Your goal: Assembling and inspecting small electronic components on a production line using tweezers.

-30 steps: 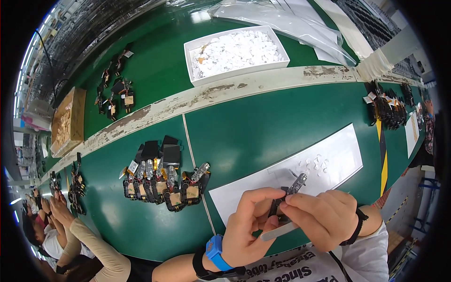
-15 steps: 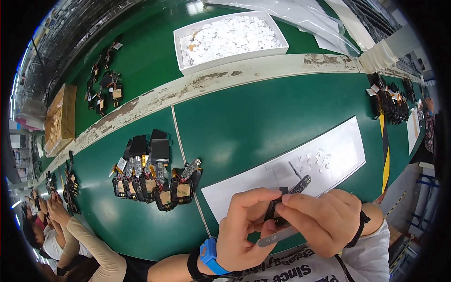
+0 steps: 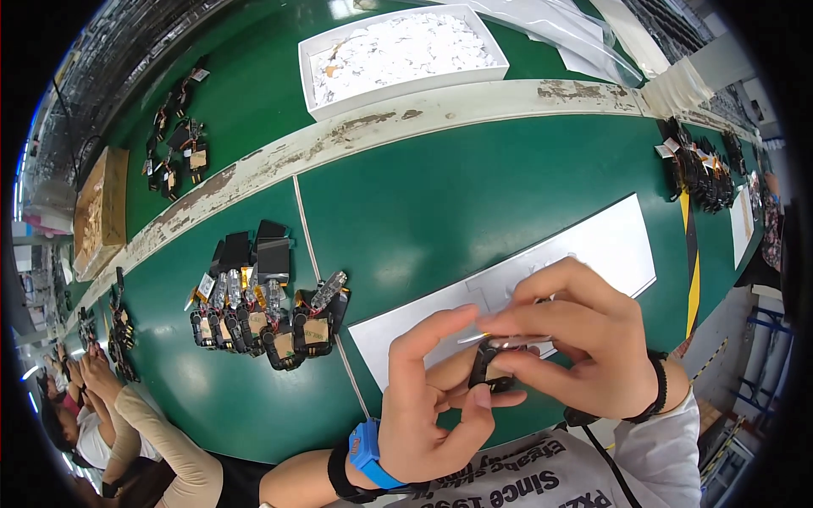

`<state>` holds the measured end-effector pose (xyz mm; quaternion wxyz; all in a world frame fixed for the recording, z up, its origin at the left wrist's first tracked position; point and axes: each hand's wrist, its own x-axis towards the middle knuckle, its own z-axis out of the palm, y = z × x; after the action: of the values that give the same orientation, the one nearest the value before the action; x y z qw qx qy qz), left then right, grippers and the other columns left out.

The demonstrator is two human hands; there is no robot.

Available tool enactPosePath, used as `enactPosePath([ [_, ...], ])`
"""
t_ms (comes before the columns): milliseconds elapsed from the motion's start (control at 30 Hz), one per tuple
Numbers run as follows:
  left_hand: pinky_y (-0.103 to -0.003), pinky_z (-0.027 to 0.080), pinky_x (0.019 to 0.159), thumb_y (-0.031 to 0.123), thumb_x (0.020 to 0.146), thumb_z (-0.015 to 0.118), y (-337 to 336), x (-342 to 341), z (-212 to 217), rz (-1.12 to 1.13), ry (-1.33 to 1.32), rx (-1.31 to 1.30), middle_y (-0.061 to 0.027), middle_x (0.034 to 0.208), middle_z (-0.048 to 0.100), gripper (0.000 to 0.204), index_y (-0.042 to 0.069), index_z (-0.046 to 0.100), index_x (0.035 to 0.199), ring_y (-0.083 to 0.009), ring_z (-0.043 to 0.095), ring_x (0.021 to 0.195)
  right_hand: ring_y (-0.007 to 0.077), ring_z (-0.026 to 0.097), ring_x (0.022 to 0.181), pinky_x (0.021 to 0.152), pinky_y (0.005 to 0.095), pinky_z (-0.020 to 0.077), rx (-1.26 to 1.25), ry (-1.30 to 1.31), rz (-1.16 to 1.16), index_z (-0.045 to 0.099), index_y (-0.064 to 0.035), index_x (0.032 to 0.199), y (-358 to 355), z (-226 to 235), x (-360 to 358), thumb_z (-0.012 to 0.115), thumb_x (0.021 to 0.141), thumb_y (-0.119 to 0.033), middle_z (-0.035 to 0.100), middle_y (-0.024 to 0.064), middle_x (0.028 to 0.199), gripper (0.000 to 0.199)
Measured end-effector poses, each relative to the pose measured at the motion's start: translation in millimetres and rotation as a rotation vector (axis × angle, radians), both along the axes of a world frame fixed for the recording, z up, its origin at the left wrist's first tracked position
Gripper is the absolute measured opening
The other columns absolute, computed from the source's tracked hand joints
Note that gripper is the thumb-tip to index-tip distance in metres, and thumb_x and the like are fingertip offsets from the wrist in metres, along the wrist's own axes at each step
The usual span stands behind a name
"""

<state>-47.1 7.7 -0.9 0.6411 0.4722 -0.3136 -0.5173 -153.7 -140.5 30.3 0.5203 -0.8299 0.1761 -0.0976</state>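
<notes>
My left hand [image 3: 432, 398], with a blue watch on its wrist, pinches a small black electronic assembly [image 3: 482, 366] between thumb and fingers. Metal tweezers [image 3: 511, 342] are in my right hand [image 3: 584, 339], lying across the top of the assembly with a tip toward the left. The right thumb and fingertips come close to the assembly; whether they touch it I cannot tell. Under both hands is a white sheet [image 3: 381, 351] on the green table. Fingers hide part of the assembly, and my right hand covers the sheet's middle.
Left of the sheet lies a cluster of black assemblies [image 3: 271, 330] with clear-wrapped boards. A white box [image 3: 406, 102] full of small white pieces stands beyond a worn pale ledge [image 3: 339, 134]. More assemblies [image 3: 703, 178] sit far right. A co-worker's sleeve [image 3: 174, 432] is at left.
The tweezers have swung up from below the assembly to lie over it. My right hand has risen and now covers the loose white pieces on the sheet. The view has shifted slightly.
</notes>
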Motion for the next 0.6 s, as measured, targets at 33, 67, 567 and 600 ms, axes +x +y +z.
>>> enactPosePath([
  [33, -0.046, 0.053, 0.086, -0.006, 0.089, 0.031, 0.4, 0.1, -0.6, -0.01, -0.01, -0.009, -0.0298, 0.113, 0.051, 0.055, 0.005, 0.002, 0.134, -0.0355, 0.057, 0.106, 0.012, 0.059, 0.075, 0.058, 0.0214, 0.0508, -0.008, 0.013, 0.027, 0.066, -0.0002, 0.101, -0.2, -1.6, -0.9, 0.069, 0.07, 0.009, 0.05, 0.0077, 0.094, 0.033],
  [67, -0.046, 0.053, 0.086, -0.006, 0.089, 0.031, 1.0, 0.4, -1.2, -0.011, -0.011, -0.009, -0.0298, 0.113, 0.051, 0.055, 0.005, 0.002, 0.134, -0.0355, 0.057, 0.106, 0.0111, 0.058, 0.073, 0.056, 0.0205, 0.0491, -0.016, 0.025, 0.055, 0.067, -0.0015, 0.099, -0.1, -2.7, -1.5, 0.069, 0.071, 0.008, 0.05, 0.0068, 0.094, 0.03],
  [567, -0.038, 0.053, 0.086, -0.01, 0.085, 0.043, 3.9, -6.6, -4.4, 0.058, -0.188, -0.062, -0.0236, 0.121, 0.047, 0.052, -0.003, 0.019, 0.13, -0.0281, 0.054, 0.111, -0.0005, 0.032, 0.049, 0.039, 0.0174, 0.0221, 0.222, 0.048, 0.049, 0.068, -0.0042, 0.096, -7.5, -0.1, 3.3, 0.071, 0.074, -0.001, 0.052, 0.0015, 0.089, 0.022],
  [600, -0.038, 0.053, 0.086, -0.01, 0.085, 0.043, 4.1, -6.7, -4.3, 0.056, -0.19, -0.064, -0.0236, 0.121, 0.047, 0.052, -0.003, 0.019, 0.13, -0.0281, 0.054, 0.111, -0.0005, 0.032, 0.049, 0.039, 0.0174, 0.0221, 0.221, 0.045, 0.047, 0.068, -0.0042, 0.096, -6.6, -0.1, 2.8, 0.071, 0.074, -0.001, 0.052, 0.0015, 0.089, 0.022],
])
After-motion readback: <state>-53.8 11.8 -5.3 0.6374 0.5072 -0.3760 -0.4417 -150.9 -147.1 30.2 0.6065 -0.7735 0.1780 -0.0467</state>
